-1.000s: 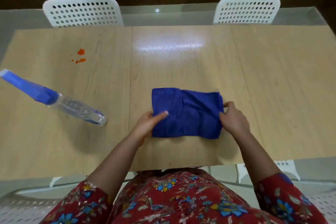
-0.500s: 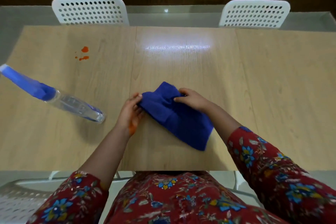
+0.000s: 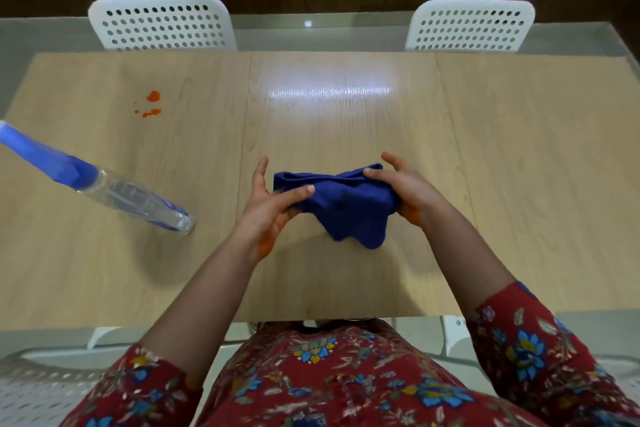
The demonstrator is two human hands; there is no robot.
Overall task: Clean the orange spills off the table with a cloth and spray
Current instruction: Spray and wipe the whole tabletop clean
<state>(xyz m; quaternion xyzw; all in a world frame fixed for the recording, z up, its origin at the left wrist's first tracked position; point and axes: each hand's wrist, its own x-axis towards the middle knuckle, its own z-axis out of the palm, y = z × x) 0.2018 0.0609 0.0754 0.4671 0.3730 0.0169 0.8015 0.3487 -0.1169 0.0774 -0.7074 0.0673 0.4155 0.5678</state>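
Wood table (image 3: 346,274): pale top in a dark-panelled room; a person sits at the near edge, arms out over its middle.
Left hand (image 3: 268,208): thumb laid over the cloth (image 3: 346,208), fingers under it, pinching its left end.
Right hand (image 3: 405,185): thumb on top, fingers curled behind, gripping the right end.
Cloth: blue, bunched between both hands and raised off the wood, one corner hanging down; it looks held this way to fold it into a pad for wiping.
Bottle (image 3: 114,189): lies on its side to the left, well apart from the hands, blue head pointing away; untouched, so spraying is not yet done.
Spills (image 3: 152,104): small orange blots at far left, beyond the bottle, not yet wiped.
Chairs (image 3: 162,22): two, white, tucked in at the far side.
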